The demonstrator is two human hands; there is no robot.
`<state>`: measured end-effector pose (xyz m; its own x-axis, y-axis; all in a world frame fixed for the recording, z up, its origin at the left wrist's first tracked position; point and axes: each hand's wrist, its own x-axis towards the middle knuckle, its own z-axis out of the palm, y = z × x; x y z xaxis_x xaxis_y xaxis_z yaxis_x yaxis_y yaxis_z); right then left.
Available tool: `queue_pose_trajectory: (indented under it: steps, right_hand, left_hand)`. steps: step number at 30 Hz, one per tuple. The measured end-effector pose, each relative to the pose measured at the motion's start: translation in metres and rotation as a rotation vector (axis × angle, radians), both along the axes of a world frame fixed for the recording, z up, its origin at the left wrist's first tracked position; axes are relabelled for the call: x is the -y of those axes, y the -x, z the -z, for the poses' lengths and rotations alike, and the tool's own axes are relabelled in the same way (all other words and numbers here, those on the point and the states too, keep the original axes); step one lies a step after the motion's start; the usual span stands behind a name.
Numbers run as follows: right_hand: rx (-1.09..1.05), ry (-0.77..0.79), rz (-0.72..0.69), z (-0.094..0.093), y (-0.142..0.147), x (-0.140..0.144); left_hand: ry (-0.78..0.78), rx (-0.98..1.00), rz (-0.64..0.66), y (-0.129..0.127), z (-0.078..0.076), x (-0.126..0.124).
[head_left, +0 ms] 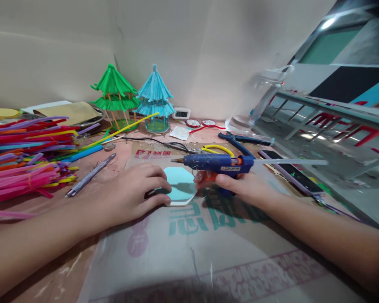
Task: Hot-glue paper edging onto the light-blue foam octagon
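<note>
My right hand (pixel 240 184) is wrapped round a blue hot glue gun (pixel 208 163), its nozzle pointing left and a clear glue stick (pixel 290 161) jutting from its back end. Under the gun lies a light blue octagonal piece (pixel 180 191) with a white edge, flat on the printed sheet. At that piece's left edge, my left hand (pixel 142 189) grips with thumb and fingers. The gun's shadow falls across the blue face. The right fingers are partly hidden behind the gun's handle.
Bundled pipe cleaners (pixel 22 164) and a pen (pixel 91 174) lie left. A green pavilion model (pixel 115 94) and a blue one (pixel 154 99) stand behind, near a small digital clock (pixel 181 112). Pliers (pixel 240 141), a phone (pixel 290 172) and a clear pitcher (pixel 255 99) are right.
</note>
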<state>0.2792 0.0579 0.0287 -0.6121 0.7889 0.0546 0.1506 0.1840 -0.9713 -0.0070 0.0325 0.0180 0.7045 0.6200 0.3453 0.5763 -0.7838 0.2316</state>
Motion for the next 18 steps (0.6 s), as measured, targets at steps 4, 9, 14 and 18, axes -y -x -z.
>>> queue_pose_trajectory:
  steps: [4, 9, 14, 18]
  right_hand:
    - [0.158, -0.166, -0.074, -0.013, -0.009, 0.002]
    - [0.273, -0.243, -0.191, -0.025, -0.014, 0.002]
    - [0.345, -0.246, -0.247, -0.030, -0.014, 0.001]
    - [0.352, -0.190, -0.289, -0.029, -0.013, 0.003]
  left_hand:
    - [-0.089, -0.002, 0.087, 0.000, 0.005, 0.000]
    - [0.046, 0.048, 0.100, -0.002, 0.006, -0.001]
    - [0.107, 0.038, 0.099, 0.001, 0.003, -0.005]
    - [0.136, 0.025, 0.088, 0.001, 0.002, -0.002]
